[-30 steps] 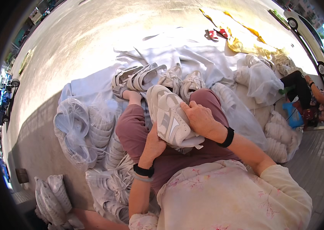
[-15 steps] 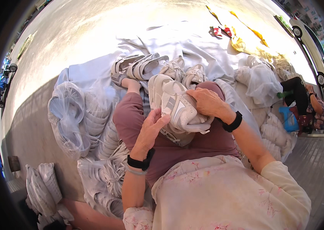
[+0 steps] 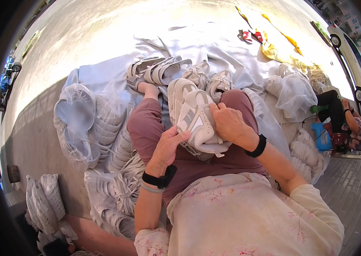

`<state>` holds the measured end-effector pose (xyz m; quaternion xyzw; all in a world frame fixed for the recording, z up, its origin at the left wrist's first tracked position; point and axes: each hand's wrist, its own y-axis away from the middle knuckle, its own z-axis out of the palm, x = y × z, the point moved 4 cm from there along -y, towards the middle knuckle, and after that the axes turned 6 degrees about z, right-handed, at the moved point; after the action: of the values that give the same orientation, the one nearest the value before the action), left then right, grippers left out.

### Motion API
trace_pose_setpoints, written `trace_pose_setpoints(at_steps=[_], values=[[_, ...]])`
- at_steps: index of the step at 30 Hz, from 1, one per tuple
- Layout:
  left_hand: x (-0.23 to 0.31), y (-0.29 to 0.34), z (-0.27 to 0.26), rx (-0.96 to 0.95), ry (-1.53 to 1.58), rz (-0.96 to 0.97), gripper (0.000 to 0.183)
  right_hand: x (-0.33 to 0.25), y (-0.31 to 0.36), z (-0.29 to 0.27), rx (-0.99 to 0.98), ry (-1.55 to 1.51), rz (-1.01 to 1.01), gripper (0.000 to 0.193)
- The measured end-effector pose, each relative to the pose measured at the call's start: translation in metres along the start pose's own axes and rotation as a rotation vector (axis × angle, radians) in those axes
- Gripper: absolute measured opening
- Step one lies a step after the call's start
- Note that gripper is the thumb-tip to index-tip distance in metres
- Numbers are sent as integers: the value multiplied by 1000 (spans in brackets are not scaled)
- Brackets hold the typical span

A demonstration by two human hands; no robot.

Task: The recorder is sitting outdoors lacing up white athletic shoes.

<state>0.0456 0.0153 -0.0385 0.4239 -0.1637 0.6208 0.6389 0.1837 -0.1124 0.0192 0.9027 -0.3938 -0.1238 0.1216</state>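
On my lap lies a beige and grey shoe upper (image 3: 201,123) with white mesh panels and a pale side patch. My left hand (image 3: 168,146) pinches its near left edge between thumb and fingers. The fingers of my right hand (image 3: 233,123) are bent over its right side, and their tips are partly hidden. Right behind it, another similar shoe upper (image 3: 176,94) rests against it between my knees. A row of matching shoe uppers (image 3: 163,71) stands in front of me on the pale sheet.
Clear plastic bags of stacked uppers (image 3: 77,123) lie at my left, beside a tied bundle of laces or strips (image 3: 128,187). More bagged pieces (image 3: 289,91) are at the right. Beyond them sits another person (image 3: 353,128) near a blue stool (image 3: 321,135). A car (image 3: 351,64) stands far right.
The view has shifted slightly, moving the surroundings a little. My right fingers have settled lower and more bent on the upper's side. My left hand keeps its pinch.
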Motion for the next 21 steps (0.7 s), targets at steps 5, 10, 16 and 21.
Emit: trace_pose_setpoints(at_steps=[5,10,16,21], values=[[-3,1,3,71,-17,34,42,2,-3,1,22,-64,13,44],[-1,3,2,11,-55,92,43,2,0,-6,-46,-71,-26,28],[13,10,9,-141,-296,54,44,0,6,-2,-49,-25,-76,30],[12,4,0,-92,-129,-6,40,-9,6,-2,-49,44,-73,35]])
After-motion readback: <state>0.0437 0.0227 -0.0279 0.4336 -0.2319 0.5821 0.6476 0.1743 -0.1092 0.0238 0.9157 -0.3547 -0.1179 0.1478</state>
